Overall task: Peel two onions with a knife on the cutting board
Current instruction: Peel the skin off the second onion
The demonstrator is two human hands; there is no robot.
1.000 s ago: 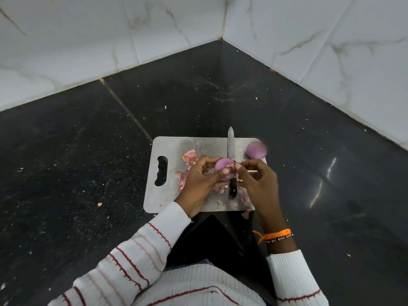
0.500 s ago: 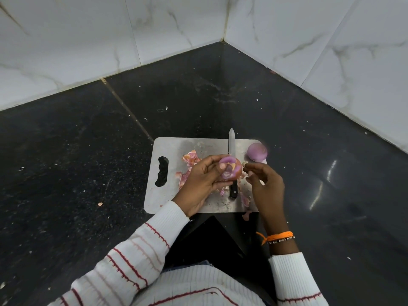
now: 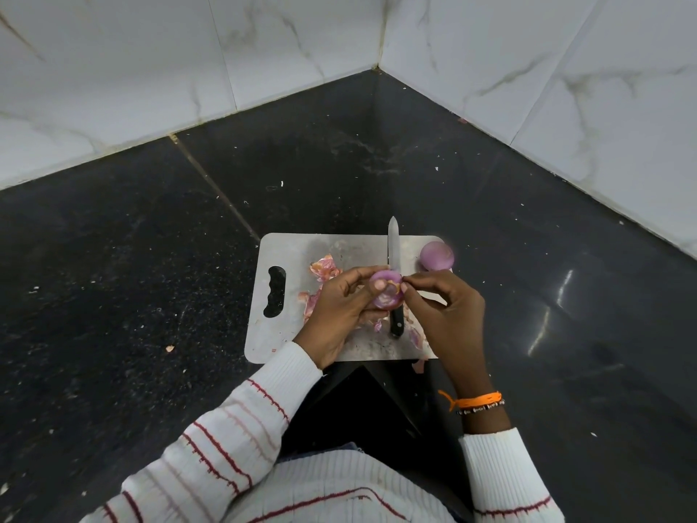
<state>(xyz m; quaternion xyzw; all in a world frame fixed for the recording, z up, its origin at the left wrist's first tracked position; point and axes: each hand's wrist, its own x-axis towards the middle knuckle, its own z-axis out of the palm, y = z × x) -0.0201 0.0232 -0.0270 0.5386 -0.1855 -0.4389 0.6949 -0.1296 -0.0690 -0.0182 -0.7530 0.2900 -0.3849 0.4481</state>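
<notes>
A purple onion point(image 3: 385, 292) sits in the left hand point(image 3: 341, 313), just above the cutting board point(image 3: 294, 251). The fingers curl round it and the thumb presses on its front. The right hand point(image 3: 447, 318) pinches a bit of skin at the onion's right edge with its fingertips point(image 3: 405, 286). Under both hands lies the knife point(image 3: 394, 254) (black handle near the person, tip past the board's far edge). A second onion point(image 3: 436, 255) rests on the board's far right corner, well apart from the hands. Pink onion peels point(image 3: 323, 269) lie on the board. The board lies on the dark floor point(image 3: 151, 258), near a white tiled wall point(image 3: 151, 69) corner.
</notes>
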